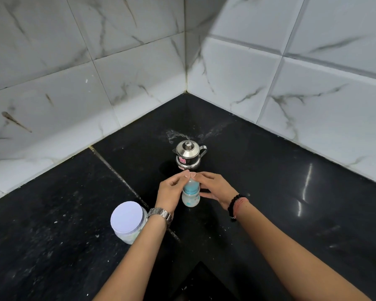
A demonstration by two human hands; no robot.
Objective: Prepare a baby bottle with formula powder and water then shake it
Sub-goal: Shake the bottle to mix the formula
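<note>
Blue collar: half hidden — my left hand (172, 189) and right hand (215, 187) curl round the baby bottle (190, 197).
Around: steel kettle (188, 156) behind, white-lidded jar (128, 222) at left.

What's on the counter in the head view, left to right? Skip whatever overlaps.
white-lidded jar → left hand → baby bottle → right hand. The steel kettle stands behind the bottle, so it has no clear slot.

Dim, wide-angle bowed edges; glare streaks the black counter (308, 181), perhaps overhead-lit.
</note>
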